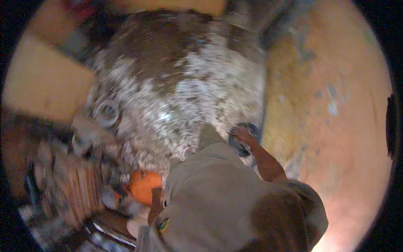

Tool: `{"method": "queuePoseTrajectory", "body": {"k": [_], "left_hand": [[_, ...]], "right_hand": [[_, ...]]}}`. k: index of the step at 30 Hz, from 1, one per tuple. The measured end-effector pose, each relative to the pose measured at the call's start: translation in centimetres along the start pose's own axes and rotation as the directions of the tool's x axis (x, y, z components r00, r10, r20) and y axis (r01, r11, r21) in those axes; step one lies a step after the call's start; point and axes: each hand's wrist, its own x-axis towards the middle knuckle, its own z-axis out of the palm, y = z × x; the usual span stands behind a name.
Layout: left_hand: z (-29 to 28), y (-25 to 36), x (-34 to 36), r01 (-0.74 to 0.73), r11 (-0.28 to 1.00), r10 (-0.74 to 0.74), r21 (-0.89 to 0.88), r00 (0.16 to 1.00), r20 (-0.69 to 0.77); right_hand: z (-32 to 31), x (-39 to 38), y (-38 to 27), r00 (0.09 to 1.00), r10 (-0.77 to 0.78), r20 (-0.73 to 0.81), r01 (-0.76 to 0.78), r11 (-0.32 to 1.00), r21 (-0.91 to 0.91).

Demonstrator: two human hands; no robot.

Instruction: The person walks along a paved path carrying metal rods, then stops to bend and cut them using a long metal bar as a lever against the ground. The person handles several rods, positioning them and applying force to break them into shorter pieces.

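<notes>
My right arm reaches down beside my beige clothing, and my right hand [242, 134] closes over a dark, round object [240, 148]. Parts of that object show on both sides of the hand; blur hides its exact kind. On the other side, a short stretch of my left arm [155, 206] shows next to my shirt. A bright orange, rounded object [145, 187] lies against the end of that arm. The fingers of my left hand cannot be made out, so whether they touch the orange object is unclear.
Rough ground [176, 92], brown and whitish, spreads ahead. A stained orange-tan wall [336, 101] runs along the right. At left are a pale ring-shaped thing [106, 113], a tan panel [48, 80] and a blurred stack of ridged brownish material [79, 185].
</notes>
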Motion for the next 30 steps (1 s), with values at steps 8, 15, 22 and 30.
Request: {"method": "queuePoseTrajectory", "body": {"k": [8, 15, 22, 30], "left_hand": [[-0.9, 9.0, 0.7, 0.348, 0.897, -0.377, -0.274, 0.924, -0.062], [0.0, 36.3, 13.0, -0.03, 0.963, 0.002, -0.269, 0.995, -0.102], [5.3, 60.3, 20.6, -0.352, 0.899, 0.343, 0.262, 0.936, 0.082], [8.6, 57.7, 29.9, 0.034, 0.983, -0.087, 0.179, 0.95, 0.3]], "right_hand": [[7.5, -6.4, 6.8, 0.955, 0.246, 0.164, -0.251, 0.968, 0.011], [7.1, -16.2, 11.3, 0.298, 0.873, 0.387, -0.847, 0.055, 0.529], [-5.0, -23.9, 11.7, 0.503, 0.833, 0.23, -0.844, 0.531, -0.077], [-3.5, -17.7, 4.7, -0.243, 0.769, 0.591, -0.24, -0.639, 0.731]]}}
